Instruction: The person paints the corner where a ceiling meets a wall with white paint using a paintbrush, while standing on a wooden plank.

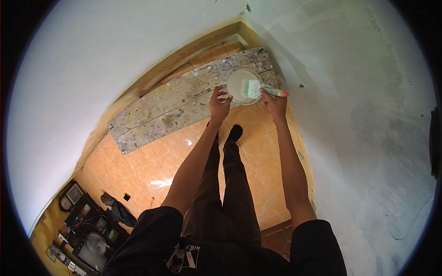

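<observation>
My right hand (275, 102) is closed round the handle of a paintbrush (252, 89), whose wide bristles are coated in pale paint. The handle ends in a red tip pointing right. Under the brush stands a round whitish tub (236, 81) of pale paint, and the bristles overlap its opening in this view. My left hand (219, 105) is at the tub's left side, fingers curved and apart, with the thumb tip right at the rim. A paint-spattered wooden plank (170, 103) bears the tub near its right end.
Pale walls (350, 119) rise on both sides and meet in a corner behind the plank. Orange tiles (152, 165) cover the floor, where my feet stand below the plank. At the lower left are a fan (95, 244), a dark cabinet and a dark cloth (120, 214).
</observation>
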{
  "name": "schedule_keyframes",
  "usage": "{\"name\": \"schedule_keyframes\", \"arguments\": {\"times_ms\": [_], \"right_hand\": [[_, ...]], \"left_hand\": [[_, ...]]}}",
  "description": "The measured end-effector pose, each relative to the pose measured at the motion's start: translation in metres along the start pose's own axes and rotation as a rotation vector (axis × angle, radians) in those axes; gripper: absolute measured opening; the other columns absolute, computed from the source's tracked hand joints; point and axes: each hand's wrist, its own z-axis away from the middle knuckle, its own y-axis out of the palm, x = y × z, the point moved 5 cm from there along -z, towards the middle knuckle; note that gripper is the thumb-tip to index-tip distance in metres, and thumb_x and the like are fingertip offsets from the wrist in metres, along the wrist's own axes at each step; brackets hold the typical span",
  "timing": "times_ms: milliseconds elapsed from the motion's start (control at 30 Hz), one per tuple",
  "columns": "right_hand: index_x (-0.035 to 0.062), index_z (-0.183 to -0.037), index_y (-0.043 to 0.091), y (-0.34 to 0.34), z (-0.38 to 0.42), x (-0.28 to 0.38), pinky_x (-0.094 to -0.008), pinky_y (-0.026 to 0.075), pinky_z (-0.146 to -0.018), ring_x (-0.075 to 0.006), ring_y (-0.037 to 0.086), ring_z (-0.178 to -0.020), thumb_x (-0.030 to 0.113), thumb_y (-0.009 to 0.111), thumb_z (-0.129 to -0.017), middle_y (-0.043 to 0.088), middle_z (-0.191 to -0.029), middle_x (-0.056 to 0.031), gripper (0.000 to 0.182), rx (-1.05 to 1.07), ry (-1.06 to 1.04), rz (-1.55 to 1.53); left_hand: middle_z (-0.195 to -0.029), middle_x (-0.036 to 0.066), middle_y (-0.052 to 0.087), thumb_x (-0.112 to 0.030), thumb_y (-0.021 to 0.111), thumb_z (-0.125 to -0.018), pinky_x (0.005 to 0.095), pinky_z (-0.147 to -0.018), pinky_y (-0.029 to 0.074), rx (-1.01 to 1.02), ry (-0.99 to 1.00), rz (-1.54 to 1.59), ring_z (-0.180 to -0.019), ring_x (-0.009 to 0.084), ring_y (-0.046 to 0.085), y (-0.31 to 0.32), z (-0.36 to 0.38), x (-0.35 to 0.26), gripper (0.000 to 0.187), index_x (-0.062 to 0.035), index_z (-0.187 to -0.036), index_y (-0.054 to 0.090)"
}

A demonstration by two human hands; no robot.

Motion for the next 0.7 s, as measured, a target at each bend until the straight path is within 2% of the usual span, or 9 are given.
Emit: {"name": "schedule_keyframes", "arguments": {"times_ms": [100, 267, 400, 500, 567, 700], "right_hand": [[0.0024, -0.098, 0.071, 0.001, 0.002, -0.003, -0.0240, 0.054, -0.055, -0.0103, 0.069, -0.074, 0.024, 0.083, -0.079, 0.072, -0.086, -0.0046, 0.032, 0.036, -0.006, 0.129], [0.0017, -0.099, 0.070, 0.006, 0.002, 0.002, -0.0237, 0.055, -0.056, -0.0102, 0.069, -0.074, 0.023, 0.082, -0.080, 0.072, -0.086, -0.0048, 0.031, -0.006, -0.004, 0.075], [0.0013, -0.100, 0.070, 0.007, -0.002, 0.007, -0.0234, 0.055, -0.056, -0.0103, 0.069, -0.074, 0.022, 0.082, -0.081, 0.072, -0.087, -0.0047, 0.030, 0.013, -0.125, 0.118], [0.0011, -0.099, 0.071, 0.006, -0.003, 0.002, -0.0235, 0.056, -0.056, -0.0103, 0.068, -0.072, 0.023, 0.082, -0.081, 0.072, -0.087, -0.0048, 0.030, -0.008, -0.046, 0.081], [0.0013, -0.098, 0.071, 0.007, -0.006, 0.002, -0.0236, 0.055, -0.055, -0.0101, 0.068, -0.072, 0.023, 0.082, -0.081, 0.072, -0.086, -0.0048, 0.029, -0.012, -0.091, 0.070], [0.0012, -0.097, 0.071, 0.006, -0.006, -0.005, -0.0232, 0.054, -0.053, -0.0094, 0.067, -0.071, 0.023, 0.082, -0.081, 0.071, -0.085, -0.0042, 0.029, -0.027, -0.092, 0.057]], "left_hand": [[-0.101, 0.010, 0.066, -0.007, 0.074, -0.081, 0.0318, -0.076, 0.053, -0.009, 0.040, -0.018, -0.094, 0.0183, 0.065, -0.001, -0.001, 0.001, 0.047, -0.0116, -0.125, 0.058], [-0.101, 0.010, 0.066, -0.007, 0.074, -0.081, 0.0319, -0.077, 0.053, -0.010, 0.059, -0.009, -0.093, 0.0180, 0.065, 0.000, -0.001, 0.002, 0.047, -0.0123, -0.125, 0.058], [-0.101, 0.009, 0.065, -0.007, 0.075, -0.081, 0.0315, -0.076, 0.053, -0.001, 0.036, -0.004, -0.090, 0.0170, 0.064, 0.000, -0.001, 0.004, 0.048, -0.0130, -0.125, 0.058], [-0.101, 0.008, 0.065, -0.008, 0.075, -0.081, 0.0312, -0.076, 0.053, 0.003, -0.008, 0.000, -0.089, 0.0166, 0.064, 0.000, 0.000, 0.002, 0.048, -0.0131, -0.125, 0.058], [-0.101, 0.008, 0.065, -0.008, 0.075, -0.081, 0.0311, -0.076, 0.053, 0.011, -0.049, -0.006, -0.090, 0.0170, 0.064, -0.001, 0.001, 0.000, 0.048, -0.0129, -0.126, 0.058], [-0.102, 0.009, 0.066, -0.008, 0.075, -0.081, 0.0312, -0.077, 0.053, -0.007, 0.046, -0.015, -0.091, 0.0178, 0.064, 0.000, -0.002, 0.005, 0.048, -0.0122, -0.126, 0.058]]}}
